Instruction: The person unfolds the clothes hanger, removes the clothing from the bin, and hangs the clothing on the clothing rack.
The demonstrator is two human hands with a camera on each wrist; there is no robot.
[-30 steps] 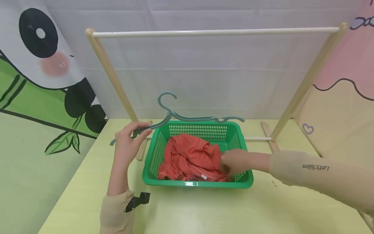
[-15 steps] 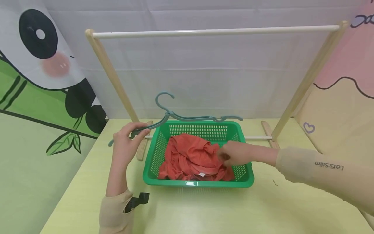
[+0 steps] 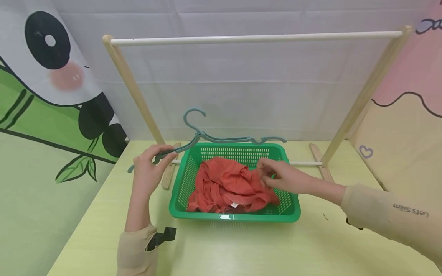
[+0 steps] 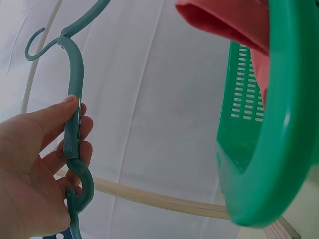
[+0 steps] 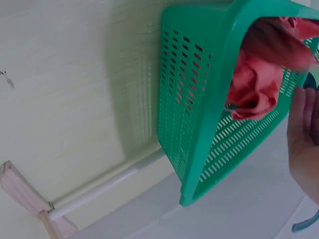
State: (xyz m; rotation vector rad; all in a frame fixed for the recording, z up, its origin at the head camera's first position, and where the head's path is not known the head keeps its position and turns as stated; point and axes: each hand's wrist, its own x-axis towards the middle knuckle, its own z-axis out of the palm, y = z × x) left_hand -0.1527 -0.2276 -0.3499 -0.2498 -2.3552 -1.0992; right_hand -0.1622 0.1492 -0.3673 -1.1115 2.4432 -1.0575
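My left hand (image 3: 148, 168) pinches one arm of a blue-green clothes hanger (image 3: 224, 140) between thumb and fingers. The hanger's hook points up, and its far arm extends over the back rim of a green plastic basket (image 3: 235, 217). In the left wrist view the thumb presses on the hanger arm (image 4: 75, 74), with fingers behind it. A crumpled red garment (image 3: 224, 176) with a small white label lies in the basket. Over the basket's right side, my right hand (image 3: 288, 176) hovers with loosely bent fingers near the cloth. In the right wrist view that hand (image 5: 304, 144) appears apart from the garment.
A rack with a white top rail (image 3: 255, 38) and wooden side posts (image 3: 134, 90) stands behind the basket. Its wooden feet (image 3: 168, 176) rest on the pale yellow table (image 3: 241, 249). Printed cloth walls enclose the back and sides.
My right hand has drawn back from the garment, up and slightly right. The garment's label and right part have shifted a little. The left hand and hanger moved slightly left, then stayed.
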